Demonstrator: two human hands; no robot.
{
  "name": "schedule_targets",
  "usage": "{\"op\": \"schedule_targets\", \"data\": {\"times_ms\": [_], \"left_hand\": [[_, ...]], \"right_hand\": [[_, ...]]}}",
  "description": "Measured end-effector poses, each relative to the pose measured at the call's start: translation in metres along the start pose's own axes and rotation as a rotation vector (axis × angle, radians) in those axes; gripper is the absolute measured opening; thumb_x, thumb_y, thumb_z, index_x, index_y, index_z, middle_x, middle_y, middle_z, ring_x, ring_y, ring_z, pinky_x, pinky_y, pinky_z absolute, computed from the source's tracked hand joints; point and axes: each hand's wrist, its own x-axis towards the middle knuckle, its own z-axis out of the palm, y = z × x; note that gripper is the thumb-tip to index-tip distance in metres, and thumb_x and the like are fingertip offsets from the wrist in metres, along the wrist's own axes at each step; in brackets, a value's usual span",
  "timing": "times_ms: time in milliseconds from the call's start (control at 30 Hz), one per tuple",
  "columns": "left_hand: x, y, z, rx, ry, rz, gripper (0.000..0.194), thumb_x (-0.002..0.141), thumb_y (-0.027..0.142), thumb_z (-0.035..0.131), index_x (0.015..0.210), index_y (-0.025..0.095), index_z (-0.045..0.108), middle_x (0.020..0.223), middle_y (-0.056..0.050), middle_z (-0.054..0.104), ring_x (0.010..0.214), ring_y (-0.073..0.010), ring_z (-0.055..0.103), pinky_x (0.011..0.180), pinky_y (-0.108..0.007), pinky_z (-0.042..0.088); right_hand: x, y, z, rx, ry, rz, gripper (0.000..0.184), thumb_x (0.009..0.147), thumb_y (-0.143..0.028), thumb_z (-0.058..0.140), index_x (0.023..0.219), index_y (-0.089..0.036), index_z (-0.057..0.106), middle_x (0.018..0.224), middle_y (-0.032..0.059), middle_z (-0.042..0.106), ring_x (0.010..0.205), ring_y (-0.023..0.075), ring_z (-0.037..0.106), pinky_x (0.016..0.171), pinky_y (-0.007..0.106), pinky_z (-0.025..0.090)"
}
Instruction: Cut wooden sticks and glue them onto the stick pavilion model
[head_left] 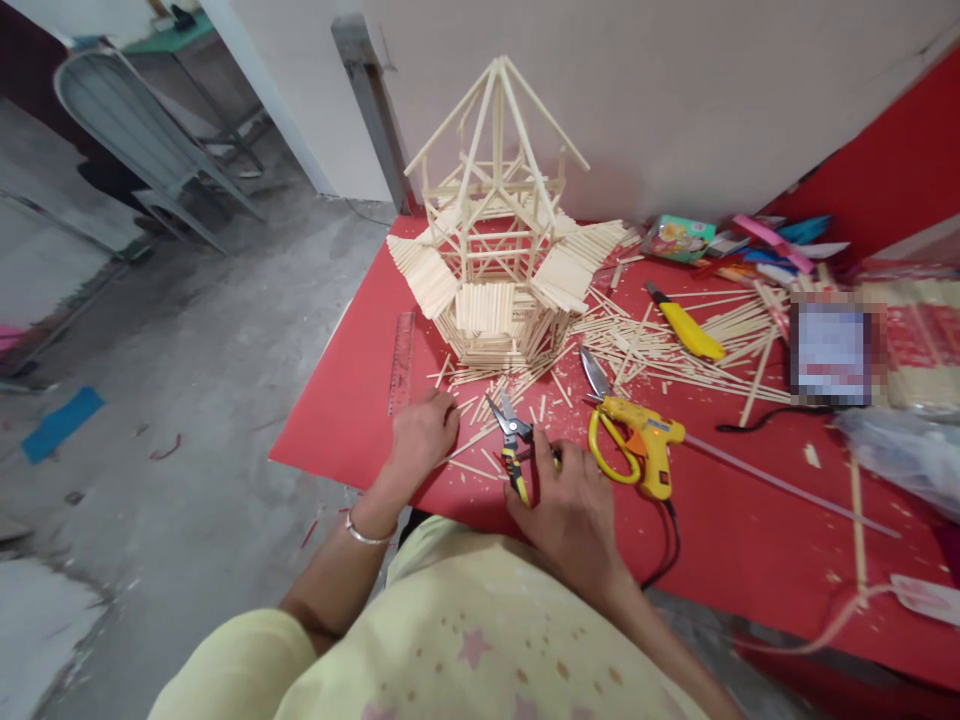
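My right hand (pixel 570 500) is closed around the handles of pruning shears (pixel 514 440) with black and yellow grips. Their short blades are spread and point away from me, over scattered stick pieces. My left hand (pixel 424 432) rests on the red tabletop (pixel 337 420) left of the shears, its fingers curled; whether anything is in them is hidden. Behind both hands stands a model tower (pixel 491 310) built of thin wooden sticks, with slatted side roofs and an open pointed frame on top. A clear ruler (pixel 402 360) lies between the tower and my left hand.
Right of my right hand lie a yellow glue gun (pixel 652 445) with a glue stick and cord, and yellow-handled scissors (pixel 615 450). Farther back are a yellow utility knife (pixel 686 325), loose sticks (pixel 630 335) and plastic packs (pixel 922 340). A chair (pixel 127 130) stands left.
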Motion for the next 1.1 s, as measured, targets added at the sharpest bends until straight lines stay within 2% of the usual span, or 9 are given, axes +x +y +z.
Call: {"op": "schedule_targets", "data": {"times_ms": [233,400,500,600,667,833,900,1000,1100], "left_hand": [[0.001,0.005,-0.001,0.044,0.0,0.015,0.026,0.098,0.037,0.045,0.098,0.022,0.067,0.107,-0.008,0.068,0.083,-0.0201,0.064,0.067,-0.03,0.038],[0.003,0.004,0.0,0.119,-0.01,0.03,0.029,0.101,0.03,0.038,0.099,0.019,0.064,0.106,-0.01,0.067,0.08,-0.0209,0.063,0.062,-0.03,0.036],[0.004,0.003,0.001,0.078,-0.002,0.01,0.028,0.101,0.027,0.037,0.1,0.017,0.063,0.107,-0.013,0.067,0.082,-0.0226,0.064,0.064,-0.032,0.039],[0.008,-0.001,0.002,-0.115,-0.005,0.005,0.023,0.099,0.026,0.041,0.101,0.017,0.063,0.099,-0.012,0.069,0.084,-0.023,0.065,0.072,-0.032,0.045],[0.01,-0.005,0.003,-0.312,0.007,0.021,0.021,0.097,0.025,0.044,0.1,0.017,0.064,0.094,-0.01,0.07,0.087,-0.0221,0.066,0.078,-0.032,0.047],[0.013,-0.013,0.01,-0.696,0.085,0.03,0.025,0.094,0.025,0.049,0.111,0.018,0.065,0.11,-0.01,0.072,0.101,-0.021,0.066,0.088,-0.033,0.051],[0.009,-0.011,0.013,-0.799,-0.001,0.0,0.022,0.095,0.029,0.049,0.104,0.018,0.066,0.093,-0.007,0.073,0.084,-0.0188,0.068,0.077,-0.03,0.052],[0.001,-0.002,0.011,-0.989,-0.192,-0.061,0.021,0.096,0.033,0.046,0.091,0.019,0.06,0.065,0.0,0.064,0.05,-0.0127,0.057,0.053,-0.024,0.045],[-0.002,0.007,0.001,-1.025,-0.265,-0.101,0.019,0.096,0.029,0.043,0.087,0.02,0.056,0.056,0.005,0.058,0.041,-0.0104,0.051,0.049,-0.023,0.041]], "right_hand": [[-0.006,0.008,0.019,0.069,0.118,0.05,0.068,0.088,-0.048,0.054,0.144,-0.01,0.047,0.117,0.0182,0.055,0.107,0.0329,0.049,0.09,0.045,0.043],[-0.005,0.002,0.01,0.008,0.14,0.115,0.063,0.092,-0.047,0.051,0.144,-0.011,0.048,0.129,0.021,0.053,0.114,0.0351,0.048,0.092,0.047,0.04],[0.002,-0.002,0.0,0.025,0.192,0.043,0.048,0.096,-0.041,0.051,0.138,-0.018,0.054,0.137,0.0178,0.051,0.123,0.0336,0.045,0.098,0.047,0.036],[0.017,-0.005,-0.01,0.082,0.167,-0.095,0.029,0.098,-0.032,0.049,0.12,-0.024,0.067,0.12,0.0111,0.063,0.113,0.026,0.051,0.096,0.041,0.033],[0.033,-0.007,-0.014,0.094,0.093,-0.167,0.026,0.099,-0.029,0.048,0.11,-0.026,0.071,0.103,0.0077,0.067,0.1,0.0226,0.052,0.089,0.038,0.033],[0.075,-0.017,-0.005,-0.011,-0.051,-0.222,0.028,0.099,-0.03,0.046,0.11,-0.026,0.071,0.093,0.0084,0.064,0.093,0.0241,0.048,0.076,0.037,0.03],[0.085,-0.021,0.002,-0.045,-0.058,-0.208,0.03,0.1,-0.031,0.043,0.109,-0.025,0.071,0.094,0.0093,0.062,0.094,0.0246,0.047,0.076,0.036,0.03],[0.09,-0.023,0.009,-0.056,-0.066,-0.206,0.031,0.1,-0.031,0.044,0.117,-0.026,0.07,0.094,0.0092,0.061,0.096,0.0249,0.047,0.076,0.035,0.03],[0.091,-0.023,0.01,-0.058,-0.077,-0.229,0.034,0.099,-0.031,0.045,0.125,-0.029,0.067,0.094,0.0084,0.061,0.093,0.0245,0.047,0.074,0.034,0.03]]}}
